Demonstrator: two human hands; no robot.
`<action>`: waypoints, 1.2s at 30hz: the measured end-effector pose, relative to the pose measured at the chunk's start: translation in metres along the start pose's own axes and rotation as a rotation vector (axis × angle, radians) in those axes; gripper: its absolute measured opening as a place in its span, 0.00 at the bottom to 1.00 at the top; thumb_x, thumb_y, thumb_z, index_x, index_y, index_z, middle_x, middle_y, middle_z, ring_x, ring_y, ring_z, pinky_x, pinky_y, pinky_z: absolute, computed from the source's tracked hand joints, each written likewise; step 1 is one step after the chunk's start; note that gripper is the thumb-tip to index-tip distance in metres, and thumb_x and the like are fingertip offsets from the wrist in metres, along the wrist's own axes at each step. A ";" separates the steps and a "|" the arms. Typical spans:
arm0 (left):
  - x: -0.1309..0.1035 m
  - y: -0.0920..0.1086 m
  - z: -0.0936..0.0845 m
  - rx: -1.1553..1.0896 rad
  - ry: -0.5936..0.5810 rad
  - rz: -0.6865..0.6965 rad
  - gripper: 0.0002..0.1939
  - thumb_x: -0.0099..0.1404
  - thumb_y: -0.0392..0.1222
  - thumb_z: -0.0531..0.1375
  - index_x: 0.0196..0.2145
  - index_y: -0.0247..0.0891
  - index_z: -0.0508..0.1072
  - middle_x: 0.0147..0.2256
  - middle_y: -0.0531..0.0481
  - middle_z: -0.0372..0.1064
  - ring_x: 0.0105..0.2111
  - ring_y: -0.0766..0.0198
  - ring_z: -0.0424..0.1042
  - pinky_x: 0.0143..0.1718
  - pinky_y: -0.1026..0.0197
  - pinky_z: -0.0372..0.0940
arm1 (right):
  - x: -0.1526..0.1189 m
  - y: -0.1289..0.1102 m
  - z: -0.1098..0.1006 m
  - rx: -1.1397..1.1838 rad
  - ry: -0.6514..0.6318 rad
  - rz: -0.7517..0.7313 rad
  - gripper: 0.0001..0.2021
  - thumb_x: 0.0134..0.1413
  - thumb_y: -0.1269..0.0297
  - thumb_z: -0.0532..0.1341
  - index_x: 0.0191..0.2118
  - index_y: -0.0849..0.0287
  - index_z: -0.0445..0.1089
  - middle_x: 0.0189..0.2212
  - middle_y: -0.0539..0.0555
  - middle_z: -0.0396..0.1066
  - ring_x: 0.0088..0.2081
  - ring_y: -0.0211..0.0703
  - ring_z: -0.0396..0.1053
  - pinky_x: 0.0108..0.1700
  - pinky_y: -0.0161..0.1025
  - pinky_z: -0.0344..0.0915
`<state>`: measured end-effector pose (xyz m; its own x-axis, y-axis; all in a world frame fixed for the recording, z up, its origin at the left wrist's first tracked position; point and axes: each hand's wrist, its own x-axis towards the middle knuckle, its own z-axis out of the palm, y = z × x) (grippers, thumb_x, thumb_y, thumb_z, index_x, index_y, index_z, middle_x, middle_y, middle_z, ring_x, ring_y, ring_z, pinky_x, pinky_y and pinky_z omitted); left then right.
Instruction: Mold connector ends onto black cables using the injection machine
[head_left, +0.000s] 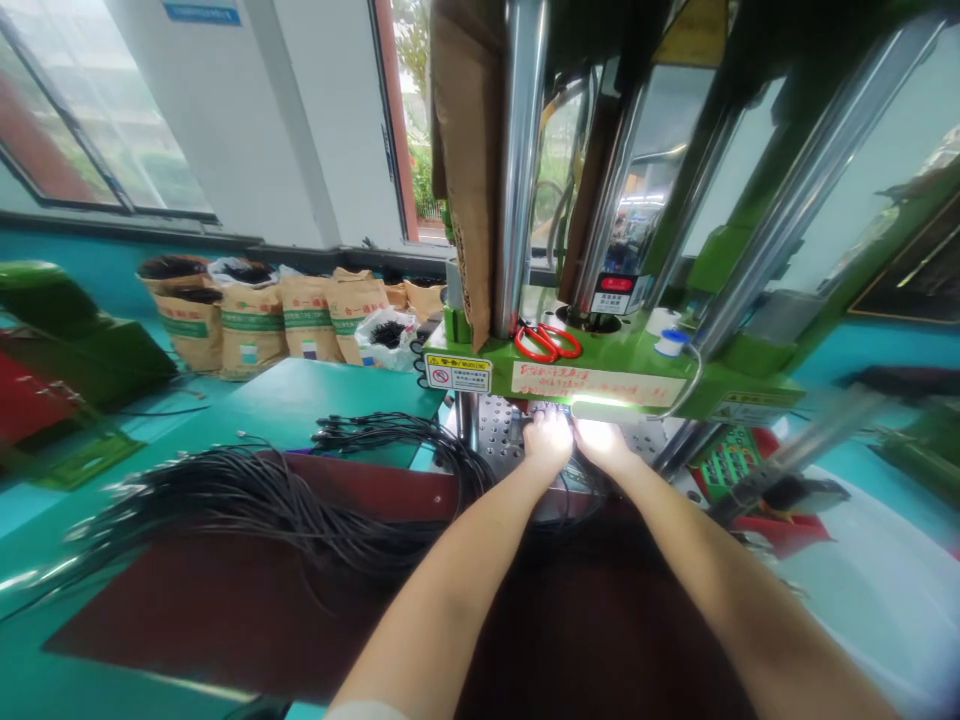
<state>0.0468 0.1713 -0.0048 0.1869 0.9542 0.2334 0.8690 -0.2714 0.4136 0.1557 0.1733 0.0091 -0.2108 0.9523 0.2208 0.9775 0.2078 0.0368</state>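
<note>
Daylight from windows (pixel 150 120) in a white wall (pixel 330 110) fills a workshop where a person works bare-handed at a green press (pixel 480 372). Left hand (pixel 550 437) and right hand (pixel 602 445) are side by side beneath the press's front edge, close above a metal plate (pixel 491 425) dotted with holes. Glare from a lamp (pixel 611 409) at that edge whitens the fingers, and whether they are closed on anything cannot be told. Black cables (pixel 285 500) lie just left of the forearms in a long pile across a dark red board (pixel 217 600), their shiny ends fanned past the board's left side onto a green worktop (pixel 315 385). More run in a smaller bundle (pixel 390 430) over the worktop's right edge toward the metal plate. Red-handled scissors (pixel 547 342) rest on the press near its front edge, with a blue-topped spool (pixel 671 343) to their right. At the front face's left end is a warning label (pixel 457 373); a strip of handwriting (pixel 592 383) runs along its middle. Beyond the worktop's far edge, printed paper sacks (pixel 259 325) line the wall, a white plastic bag (pixel 386 335) of black pieces before them. Right of the press sits a red tray (pixel 795 535).
</note>
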 end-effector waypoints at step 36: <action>0.027 -0.041 0.010 -0.044 -0.165 0.276 0.27 0.61 0.56 0.49 0.54 0.43 0.61 0.54 0.45 0.59 0.55 0.56 0.56 0.55 0.53 0.50 | -0.003 0.022 0.010 0.089 -0.142 -0.079 0.19 0.59 0.58 0.47 0.49 0.61 0.66 0.47 0.61 0.68 0.47 0.48 0.65 0.48 0.41 0.57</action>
<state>0.0209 0.2097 -0.0243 0.4880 0.8502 0.1976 0.7550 -0.5247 0.3933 0.1781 0.1774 -0.0010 -0.2927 0.9528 0.0808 0.9542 0.2965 -0.0393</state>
